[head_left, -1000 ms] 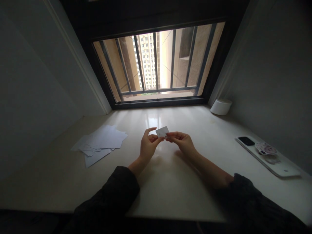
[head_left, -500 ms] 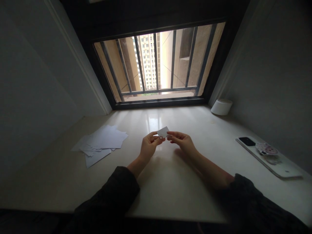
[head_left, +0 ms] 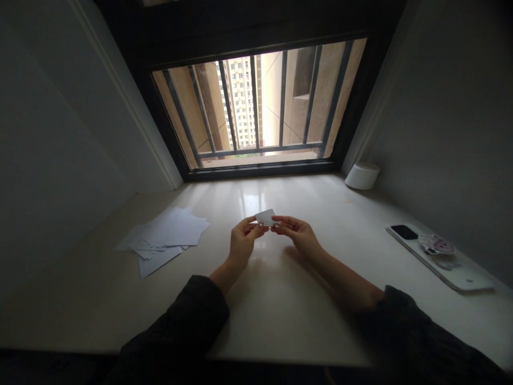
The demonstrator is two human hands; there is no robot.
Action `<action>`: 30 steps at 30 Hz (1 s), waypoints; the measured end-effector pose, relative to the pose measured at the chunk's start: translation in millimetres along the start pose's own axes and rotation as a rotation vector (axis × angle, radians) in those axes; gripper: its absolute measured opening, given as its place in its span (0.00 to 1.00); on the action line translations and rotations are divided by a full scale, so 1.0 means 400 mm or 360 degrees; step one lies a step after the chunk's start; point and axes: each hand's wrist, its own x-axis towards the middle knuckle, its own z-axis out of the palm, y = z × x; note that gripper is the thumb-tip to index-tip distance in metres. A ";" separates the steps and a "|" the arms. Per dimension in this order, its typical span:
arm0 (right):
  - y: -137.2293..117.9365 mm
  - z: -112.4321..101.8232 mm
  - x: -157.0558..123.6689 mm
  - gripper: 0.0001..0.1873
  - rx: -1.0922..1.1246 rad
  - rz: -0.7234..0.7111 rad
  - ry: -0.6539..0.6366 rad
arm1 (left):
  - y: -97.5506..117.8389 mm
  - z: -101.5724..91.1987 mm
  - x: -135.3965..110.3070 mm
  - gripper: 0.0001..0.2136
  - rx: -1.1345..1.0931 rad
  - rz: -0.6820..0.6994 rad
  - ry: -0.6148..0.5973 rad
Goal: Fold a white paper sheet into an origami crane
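A small piece of white paper (head_left: 265, 216) is held up above the pale sill, between my two hands. My left hand (head_left: 244, 238) pinches its left side and lower edge between thumb and fingers. On the opposite side, my right hand (head_left: 300, 233) grips the right edge with thumb and fingertips. The hands are close together, their fingertips almost meeting below the paper. Whether the paper is folded, I cannot make out. A loose pile of white paper sheets (head_left: 172, 227) lies to the left of my left hand.
A white phone (head_left: 460, 272) with a round cartoon grip (head_left: 436, 244) lies face down at the right. Near the window corner stands a white rounded device (head_left: 362, 176). The barred window (head_left: 260, 171) closes off the back, with walls on both sides. The sill's front edge (head_left: 240, 359) runs nearest me.
My right fingers and thumb have shifted slightly left along the paper. The whole view has moved a little; the pile and phone lie as before.
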 end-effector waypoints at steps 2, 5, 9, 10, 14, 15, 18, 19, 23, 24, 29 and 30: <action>0.000 -0.001 0.000 0.19 0.0016 -0.0009 -0.0044 | -0.001 -0.004 0.004 0.17 0.0010 0.0007 0.0011; -0.005 -0.002 -0.002 0.17 -0.0003 -0.0068 -0.0079 | -0.002 -0.008 0.010 0.15 0.0059 0.0048 -0.0021; -0.009 -0.002 -0.002 0.15 -0.0084 -0.0116 -0.0116 | -0.005 -0.021 0.022 0.13 0.0240 0.0175 -0.0113; -0.008 -0.003 0.000 0.16 -0.0086 -0.0107 -0.0116 | -0.006 -0.026 0.025 0.13 0.0298 0.0201 -0.0141; 0.004 -0.008 0.008 0.20 -0.0114 -0.0098 -0.0042 | -0.009 -0.042 0.022 0.16 0.0741 0.0372 -0.0204; 0.006 -0.009 0.009 0.20 -0.0144 -0.0108 -0.0035 | -0.009 -0.044 0.019 0.17 0.0903 0.0456 -0.0206; 0.009 -0.011 0.006 0.18 -0.0258 -0.0150 -0.0087 | -0.003 -0.043 0.009 0.20 0.1315 0.0692 -0.0252; 0.008 -0.011 0.004 0.17 -0.0300 -0.0161 -0.0121 | -0.001 -0.041 0.007 0.20 0.1395 0.0741 -0.0268; 0.004 -0.008 -0.003 0.13 -0.0384 -0.0173 -0.0281 | 0.011 -0.032 0.004 0.19 0.1401 0.0839 -0.0242; 0.004 -0.007 -0.004 0.12 -0.0376 -0.0162 -0.0325 | 0.013 -0.031 0.004 0.18 0.1364 0.0854 -0.0228; 0.008 -0.006 -0.005 0.14 -0.0380 -0.0061 -0.0482 | 0.015 -0.031 0.002 0.16 0.1260 0.0877 -0.0172; 0.010 -0.007 -0.004 0.14 -0.0383 -0.0050 -0.0477 | 0.015 -0.031 0.002 0.16 0.1247 0.0868 -0.0166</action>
